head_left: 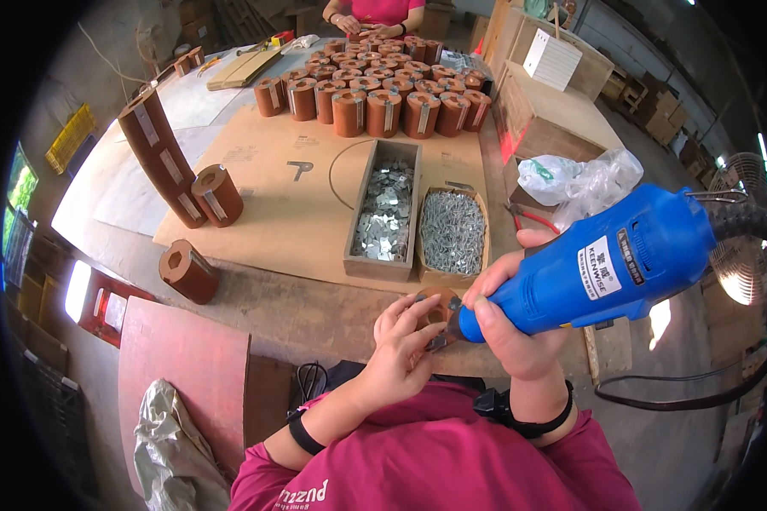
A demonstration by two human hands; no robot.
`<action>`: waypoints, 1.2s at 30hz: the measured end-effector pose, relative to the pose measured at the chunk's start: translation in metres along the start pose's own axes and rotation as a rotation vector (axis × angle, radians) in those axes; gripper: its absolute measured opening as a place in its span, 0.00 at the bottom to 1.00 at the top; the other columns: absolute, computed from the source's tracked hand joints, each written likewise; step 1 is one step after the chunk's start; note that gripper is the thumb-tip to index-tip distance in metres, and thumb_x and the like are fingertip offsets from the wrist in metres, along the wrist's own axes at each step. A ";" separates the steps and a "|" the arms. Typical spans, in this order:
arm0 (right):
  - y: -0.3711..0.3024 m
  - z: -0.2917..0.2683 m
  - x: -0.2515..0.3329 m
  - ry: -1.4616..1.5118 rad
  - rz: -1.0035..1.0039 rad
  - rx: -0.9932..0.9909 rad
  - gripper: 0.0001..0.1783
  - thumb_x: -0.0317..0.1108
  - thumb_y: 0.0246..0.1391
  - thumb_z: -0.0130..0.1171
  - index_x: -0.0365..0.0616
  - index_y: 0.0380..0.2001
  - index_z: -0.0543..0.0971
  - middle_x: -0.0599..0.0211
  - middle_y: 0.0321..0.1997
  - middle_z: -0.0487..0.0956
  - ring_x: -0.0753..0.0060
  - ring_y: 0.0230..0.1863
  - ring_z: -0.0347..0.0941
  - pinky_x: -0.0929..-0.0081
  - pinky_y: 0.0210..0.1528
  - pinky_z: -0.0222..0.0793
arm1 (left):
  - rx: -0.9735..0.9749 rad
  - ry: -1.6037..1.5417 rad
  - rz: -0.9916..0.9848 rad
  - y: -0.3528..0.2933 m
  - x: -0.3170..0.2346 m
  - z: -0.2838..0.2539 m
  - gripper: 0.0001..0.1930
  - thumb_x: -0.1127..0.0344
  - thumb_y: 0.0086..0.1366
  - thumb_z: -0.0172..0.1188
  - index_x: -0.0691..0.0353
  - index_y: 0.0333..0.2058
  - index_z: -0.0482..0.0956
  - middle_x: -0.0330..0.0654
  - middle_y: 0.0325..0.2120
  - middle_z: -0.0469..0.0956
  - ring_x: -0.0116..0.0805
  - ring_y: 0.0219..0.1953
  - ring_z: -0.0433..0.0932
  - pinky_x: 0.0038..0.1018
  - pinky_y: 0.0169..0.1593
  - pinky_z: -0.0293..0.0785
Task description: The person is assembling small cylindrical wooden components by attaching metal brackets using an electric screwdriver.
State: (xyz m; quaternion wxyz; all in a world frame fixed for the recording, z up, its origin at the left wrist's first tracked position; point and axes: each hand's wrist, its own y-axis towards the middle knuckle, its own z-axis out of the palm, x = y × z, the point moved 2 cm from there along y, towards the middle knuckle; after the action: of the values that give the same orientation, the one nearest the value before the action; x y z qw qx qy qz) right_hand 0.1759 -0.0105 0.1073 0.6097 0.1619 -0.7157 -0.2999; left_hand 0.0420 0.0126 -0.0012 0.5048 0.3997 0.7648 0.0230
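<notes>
My right hand (520, 341) is wrapped around the front of a blue electric screwdriver (545, 285), which points left and down. Its tip meets a reddish-brown cylinder (439, 299) at the near table edge, and the exact contact is hidden by my fingers. With bent fingers, my left hand (398, 336) grips that cylinder beside the tip. Just beyond stand a long wooden box (352, 243) of small flat metal plates (388, 213) and a cardboard box (447, 277) of screws (453, 232).
Many finished-looking brown cylinders (383, 112) stand in rows farther back. A tall stack (158, 157) and loose cylinders (189, 272) are at left. Red-handled pliers (533, 219) and plastic bags (579, 183) lie right. A person (373, 13) works across the table. A black cable (682, 400) hangs at right.
</notes>
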 end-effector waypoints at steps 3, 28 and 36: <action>0.000 0.001 -0.001 0.007 0.006 -0.001 0.33 0.16 0.39 0.54 0.37 0.50 0.54 0.64 0.29 0.69 0.71 0.28 0.71 0.74 0.35 0.69 | 0.003 -0.006 -0.003 0.001 0.002 0.002 0.23 0.75 0.40 0.51 0.60 0.41 0.74 0.46 0.54 0.60 0.52 0.57 0.53 0.43 0.56 0.46; 0.005 0.013 -0.004 0.061 0.057 -0.020 0.30 0.18 0.38 0.55 0.36 0.46 0.55 0.65 0.29 0.70 0.78 0.28 0.69 0.81 0.33 0.66 | -0.131 0.263 0.044 0.010 0.011 0.012 0.23 0.62 0.35 0.69 0.59 0.32 0.70 0.59 0.52 0.56 0.58 0.51 0.60 0.45 0.50 0.58; 0.006 0.012 -0.009 0.009 0.083 0.043 0.29 0.17 0.36 0.54 0.36 0.45 0.57 0.67 0.28 0.70 0.80 0.29 0.68 0.82 0.32 0.65 | -0.053 0.185 0.050 0.010 0.025 0.021 0.21 0.64 0.39 0.68 0.62 0.31 0.69 0.63 0.50 0.57 0.57 0.44 0.67 0.39 0.44 0.68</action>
State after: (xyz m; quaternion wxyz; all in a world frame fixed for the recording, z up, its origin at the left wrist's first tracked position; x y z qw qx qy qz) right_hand 0.1671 0.0024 0.1034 0.6211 0.1466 -0.7253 -0.2584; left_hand 0.0598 0.0273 -0.0255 0.4415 0.4012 0.7971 0.0929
